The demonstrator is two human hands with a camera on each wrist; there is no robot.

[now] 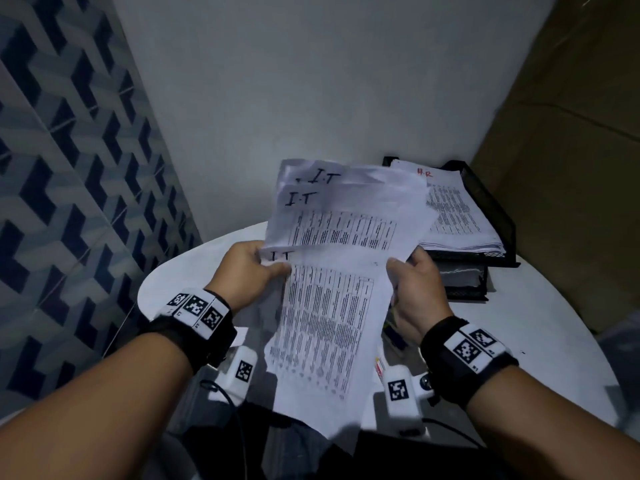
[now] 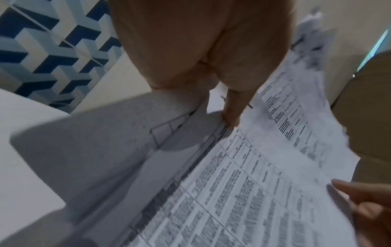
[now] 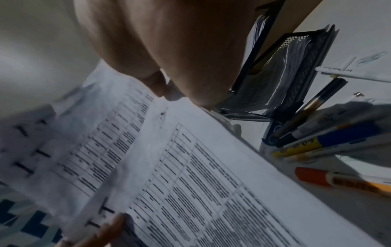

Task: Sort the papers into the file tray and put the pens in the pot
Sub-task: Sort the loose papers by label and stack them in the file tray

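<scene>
Both hands hold up a fanned bundle of printed papers (image 1: 332,306) headed "I.T" over the round white table (image 1: 519,323). My left hand (image 1: 273,266) pinches the left edge, with its thumb on top. At the right edge my right hand (image 1: 401,263) grips the sheets. The black mesh file tray (image 1: 498,209) stands at the back right, and a stack marked "H.R" (image 1: 450,209) lies in its top tier. The right wrist view shows a bunch of pens (image 3: 317,138) beside the papers (image 3: 190,183), an orange marker (image 3: 317,177) and a white pen (image 3: 349,73). I cannot make out a pot.
A large cardboard box (image 1: 571,133) rises behind and to the right of the tray. A blue-patterned tiled wall (image 1: 69,168) runs along the left, and a plain white wall closes the back. The tray's lower tier (image 1: 464,275) also holds paper.
</scene>
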